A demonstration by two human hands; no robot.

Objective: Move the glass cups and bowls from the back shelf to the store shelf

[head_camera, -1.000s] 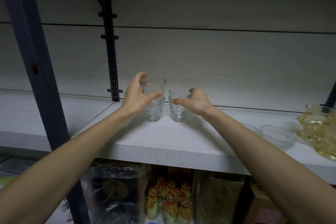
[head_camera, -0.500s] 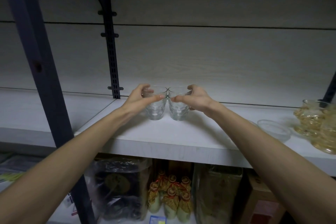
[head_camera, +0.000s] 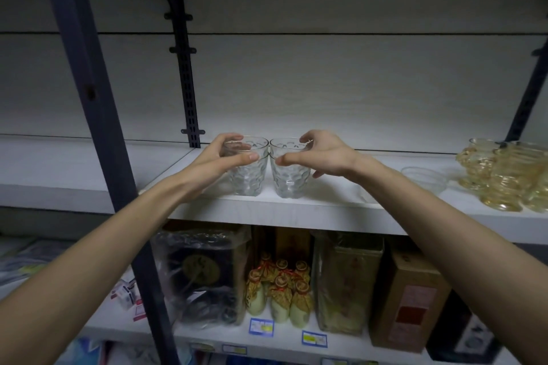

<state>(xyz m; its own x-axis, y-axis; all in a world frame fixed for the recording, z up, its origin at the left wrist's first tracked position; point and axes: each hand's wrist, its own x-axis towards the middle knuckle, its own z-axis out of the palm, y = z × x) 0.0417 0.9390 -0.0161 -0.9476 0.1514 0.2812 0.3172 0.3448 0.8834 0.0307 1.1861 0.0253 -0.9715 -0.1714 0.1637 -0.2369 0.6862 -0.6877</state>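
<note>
The white shelf [head_camera: 326, 210] carries everything here, its front edge near and its pale back panel far; on it, near the middle and close to the front edge, two dimpled glass cups stand upright, touching or all but touching at the rims; the left cup [head_camera: 247, 167] and the right cup [head_camera: 290, 170] look rigid, smooth, brittle and fairly light, so I judge them slippery under dry skin and unforgiving if knocked together; the best hold seems to be round the upper wall just under the rim, thumb in front and fingers behind; the left hand [head_camera: 219, 161] has exactly that grip, curled round its cup near the top; the right hand [head_camera: 323, 154] is spread and arched beside its cup, thumb tip at the front wall, and whether the far fingers touch the glass I cannot tell; to the right lie a clear glass bowl [head_camera: 424, 179] and, further right, amber glassware [head_camera: 504, 175], well apart from the cups; a dark upright post [head_camera: 98, 127] stands left and near, crossing the left forearm's path; packaged goods sit on the shelf below
</note>
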